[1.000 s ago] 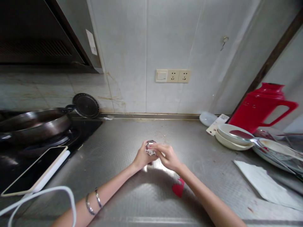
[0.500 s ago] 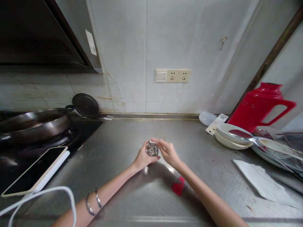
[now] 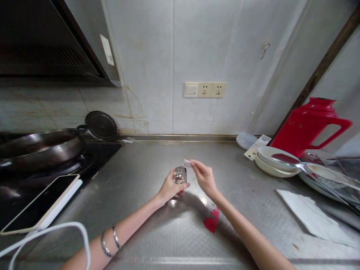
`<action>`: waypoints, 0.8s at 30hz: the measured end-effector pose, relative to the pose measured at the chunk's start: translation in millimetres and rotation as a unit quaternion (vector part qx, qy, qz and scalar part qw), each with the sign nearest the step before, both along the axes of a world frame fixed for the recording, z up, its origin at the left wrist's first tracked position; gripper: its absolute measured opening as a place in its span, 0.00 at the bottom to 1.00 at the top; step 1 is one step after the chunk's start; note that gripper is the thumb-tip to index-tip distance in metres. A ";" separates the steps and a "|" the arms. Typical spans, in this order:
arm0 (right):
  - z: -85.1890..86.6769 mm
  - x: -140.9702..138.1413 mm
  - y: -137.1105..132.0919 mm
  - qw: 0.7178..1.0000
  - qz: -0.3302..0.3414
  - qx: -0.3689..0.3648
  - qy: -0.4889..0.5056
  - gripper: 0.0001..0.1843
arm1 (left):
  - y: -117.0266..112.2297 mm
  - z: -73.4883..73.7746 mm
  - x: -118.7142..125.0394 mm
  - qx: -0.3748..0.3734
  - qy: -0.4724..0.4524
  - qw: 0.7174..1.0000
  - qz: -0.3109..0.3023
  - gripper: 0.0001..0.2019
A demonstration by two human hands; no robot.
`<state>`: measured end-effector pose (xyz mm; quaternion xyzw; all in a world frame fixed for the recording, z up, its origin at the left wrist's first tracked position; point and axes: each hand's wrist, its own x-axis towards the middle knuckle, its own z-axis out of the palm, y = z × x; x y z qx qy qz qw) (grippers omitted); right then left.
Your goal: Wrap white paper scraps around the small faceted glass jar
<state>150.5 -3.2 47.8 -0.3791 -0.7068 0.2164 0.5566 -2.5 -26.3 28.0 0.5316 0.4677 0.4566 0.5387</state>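
My left hand (image 3: 170,186) is closed around a small shiny block wrapped in clear film (image 3: 180,174), held just above the steel counter (image 3: 146,210). My right hand (image 3: 204,176) sits to its right, fingers pinched on a small pale strip of wrapper (image 3: 187,162) lifted a little away from the block. A red scrap (image 3: 211,222) lies on the counter under my right forearm.
A dark wok (image 3: 39,145) sits on the stove at left, with a tablet (image 3: 42,202) and white cable (image 3: 47,231) in front. At right stand stacked white bowls (image 3: 274,165), a spoon, plates, a red thermos jug (image 3: 309,125) and a white paper towel (image 3: 309,215).
My right hand has pulled away from the block, up and to the right, taking a strip of wrapper with it. My left hand holds the block nearly still.
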 end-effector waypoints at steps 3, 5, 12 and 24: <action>-7.8 -3.9 -0.7 0.997 0.056 0.028 -0.035 0.14 | -2.5 4.9 0.4 -0.009 -0.027 0.999 0.018 0.27; -10.2 -7.2 -4.4 0.995 0.080 0.050 -0.041 0.15 | -2.1 7.4 -0.7 -0.016 -0.044 0.999 0.028 0.28; 0.5 -11.4 -16.1 0.997 0.073 0.016 -0.016 0.13 | 4.5 10.6 -6.8 -0.026 -0.048 0.997 0.054 0.29; -7.0 -7.0 -8.0 0.968 0.110 0.186 -0.130 0.15 | 0.7 -8.5 2.6 0.107 0.115 0.987 0.011 0.26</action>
